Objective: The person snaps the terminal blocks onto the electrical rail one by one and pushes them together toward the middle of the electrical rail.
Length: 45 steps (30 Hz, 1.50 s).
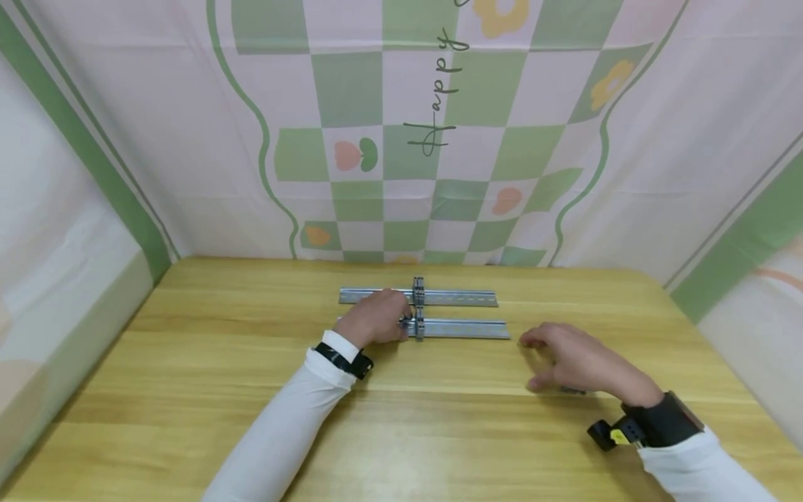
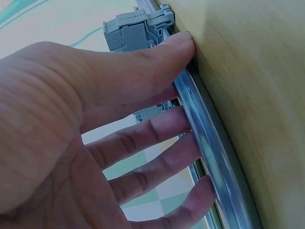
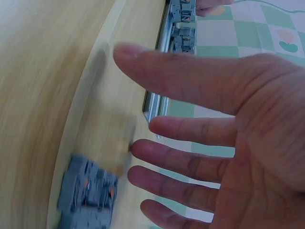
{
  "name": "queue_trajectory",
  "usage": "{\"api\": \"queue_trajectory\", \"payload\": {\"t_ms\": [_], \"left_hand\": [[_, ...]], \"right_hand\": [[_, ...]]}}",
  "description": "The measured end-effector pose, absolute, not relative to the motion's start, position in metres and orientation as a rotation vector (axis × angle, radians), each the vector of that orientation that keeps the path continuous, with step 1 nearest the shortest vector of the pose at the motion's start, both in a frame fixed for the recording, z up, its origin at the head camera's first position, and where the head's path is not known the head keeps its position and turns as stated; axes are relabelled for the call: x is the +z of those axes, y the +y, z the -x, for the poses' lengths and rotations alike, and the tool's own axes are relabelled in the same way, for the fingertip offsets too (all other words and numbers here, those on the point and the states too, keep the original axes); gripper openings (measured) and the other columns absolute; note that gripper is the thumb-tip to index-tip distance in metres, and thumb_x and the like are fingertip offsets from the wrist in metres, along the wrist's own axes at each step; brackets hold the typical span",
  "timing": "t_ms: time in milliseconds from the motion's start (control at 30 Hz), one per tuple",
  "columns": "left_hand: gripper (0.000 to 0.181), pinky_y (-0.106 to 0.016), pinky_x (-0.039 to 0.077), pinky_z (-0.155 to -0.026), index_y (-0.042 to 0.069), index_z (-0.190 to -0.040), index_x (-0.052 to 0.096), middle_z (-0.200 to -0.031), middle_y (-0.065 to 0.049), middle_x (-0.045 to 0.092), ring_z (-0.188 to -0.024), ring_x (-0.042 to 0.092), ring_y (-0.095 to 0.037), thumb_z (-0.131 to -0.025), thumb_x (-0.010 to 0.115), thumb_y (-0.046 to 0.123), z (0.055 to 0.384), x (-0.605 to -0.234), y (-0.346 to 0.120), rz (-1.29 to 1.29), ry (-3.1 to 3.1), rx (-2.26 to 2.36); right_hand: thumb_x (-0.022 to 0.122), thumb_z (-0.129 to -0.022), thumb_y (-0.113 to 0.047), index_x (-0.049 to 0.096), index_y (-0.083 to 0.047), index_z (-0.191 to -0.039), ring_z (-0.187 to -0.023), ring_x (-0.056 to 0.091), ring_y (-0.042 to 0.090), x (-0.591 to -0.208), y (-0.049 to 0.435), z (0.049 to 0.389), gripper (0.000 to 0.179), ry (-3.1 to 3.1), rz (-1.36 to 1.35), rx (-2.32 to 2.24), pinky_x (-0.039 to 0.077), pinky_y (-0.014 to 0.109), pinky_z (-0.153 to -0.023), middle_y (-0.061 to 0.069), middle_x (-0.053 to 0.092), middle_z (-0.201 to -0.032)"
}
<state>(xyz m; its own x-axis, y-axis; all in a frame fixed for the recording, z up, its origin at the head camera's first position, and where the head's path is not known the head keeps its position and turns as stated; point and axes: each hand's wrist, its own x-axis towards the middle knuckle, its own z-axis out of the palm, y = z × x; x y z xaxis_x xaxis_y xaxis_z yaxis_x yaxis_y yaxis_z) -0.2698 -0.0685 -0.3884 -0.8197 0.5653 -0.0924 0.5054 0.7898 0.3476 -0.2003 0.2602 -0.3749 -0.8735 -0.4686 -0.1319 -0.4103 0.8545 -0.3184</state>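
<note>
Two slotted metal DIN rails lie parallel on the table, a far rail and a near rail. Grey terminal blocks sit on both, one group on the far rail and one on the near rail. My left hand holds the near rail just left of its blocks; the left wrist view has the thumb on one side of the metal rail and fingertips on the other. Off the rails' right end, my right hand hovers with fingers spread, holding nothing. Loose grey terminal blocks lie below it, mostly hidden in the head view.
The wooden table extends around the rails on every side. Behind its back edge hangs a green-and-white checked cloth, with pale cloth at both sides. Each wrist wears a strapped camera, one black on the left, one on the right.
</note>
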Motion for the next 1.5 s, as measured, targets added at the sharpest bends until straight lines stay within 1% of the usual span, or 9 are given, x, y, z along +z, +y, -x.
{"api": "queue_trajectory", "payload": {"t_ms": [100, 233, 433, 600, 867, 1200, 1400, 1500], "left_hand": [[0.024, -0.029, 0.051, -0.073, 0.008, -0.111, 0.078, -0.12, -0.004, 0.072, -0.079, 0.058, -0.013, -0.089, 0.08, 0.016, 0.269, -0.388, -0.069, -0.839, 2.786, 0.461], [0.025, -0.029, 0.051, -0.073, 0.008, -0.113, 0.078, -0.122, -0.005, 0.071, -0.079, 0.059, -0.013, -0.089, 0.079, 0.017, 0.269, -0.388, -0.069, -0.826, 2.78, 0.458], [0.025, -0.029, 0.051, -0.072, 0.008, -0.112, 0.078, -0.12, -0.005, 0.072, -0.077, 0.058, -0.013, -0.089, 0.079, 0.016, 0.268, -0.387, -0.069, -0.826, 2.78, 0.464], [0.023, -0.028, 0.05, -0.071, 0.008, -0.11, 0.079, -0.117, -0.004, 0.072, -0.074, 0.057, -0.012, -0.089, 0.08, 0.017, 0.268, -0.388, -0.069, -0.84, 2.785, 0.461], [0.027, -0.028, 0.051, -0.073, 0.009, -0.115, 0.077, -0.123, -0.004, 0.071, -0.081, 0.059, -0.012, -0.09, 0.079, 0.019, 0.269, -0.39, -0.069, -0.836, 2.791, 0.437], [0.025, -0.027, 0.051, -0.072, 0.009, -0.113, 0.078, -0.119, -0.004, 0.072, -0.079, 0.059, -0.012, -0.089, 0.08, 0.018, 0.269, -0.39, -0.068, -0.849, 2.795, 0.441], [0.025, -0.027, 0.049, -0.067, 0.009, -0.113, 0.078, -0.12, -0.004, 0.072, -0.074, 0.057, -0.013, -0.089, 0.079, 0.018, 0.269, -0.39, -0.068, -0.831, 2.793, 0.442], [0.026, -0.027, 0.048, -0.067, 0.009, -0.113, 0.078, -0.122, -0.004, 0.071, -0.075, 0.057, -0.013, -0.089, 0.079, 0.018, 0.269, -0.39, -0.068, -0.829, 2.796, 0.437]], "right_hand": [[0.094, -0.067, -0.039, 0.066, 0.002, -0.123, -0.104, 0.063, 0.036, -0.374, 0.266, 0.197, 0.075, 2.838, 0.686, -0.361, 0.053, 0.055, -0.088, 0.014, 0.066, -0.114], [0.095, -0.064, -0.042, 0.067, 0.0, -0.121, -0.096, 0.063, 0.028, -0.373, 0.273, 0.195, 0.076, 2.831, 0.716, -0.301, 0.055, 0.049, -0.082, 0.007, 0.064, -0.107], [0.097, -0.061, -0.036, 0.068, -0.003, -0.12, -0.088, 0.06, 0.02, -0.374, 0.28, 0.195, 0.073, 2.802, 0.699, -0.276, 0.054, 0.041, -0.076, 0.001, 0.06, -0.1], [0.097, -0.06, -0.028, 0.069, -0.005, -0.115, -0.084, 0.054, 0.015, -0.376, 0.282, 0.195, 0.066, 2.808, 0.701, -0.274, 0.05, 0.034, -0.071, -0.002, 0.057, -0.095], [0.096, -0.063, -0.019, 0.069, -0.005, -0.112, -0.084, 0.054, 0.014, -0.378, 0.284, 0.199, 0.058, 2.79, 0.691, -0.315, 0.049, 0.032, -0.071, -0.003, 0.058, -0.094], [0.096, -0.06, -0.018, 0.068, -0.005, -0.111, -0.081, 0.051, 0.014, -0.376, 0.289, 0.199, 0.059, 2.795, 0.688, -0.29, 0.047, 0.031, -0.069, -0.003, 0.055, -0.092], [0.096, -0.064, -0.018, 0.068, -0.003, -0.113, -0.082, 0.052, 0.015, -0.374, 0.288, 0.2, 0.058, 2.779, 0.637, -0.294, 0.048, 0.033, -0.07, -0.002, 0.057, -0.093], [0.095, -0.067, -0.02, 0.069, -0.001, -0.114, -0.083, 0.054, 0.016, -0.373, 0.285, 0.202, 0.057, 2.792, 0.632, -0.284, 0.05, 0.035, -0.071, 0.0, 0.058, -0.095]]}}
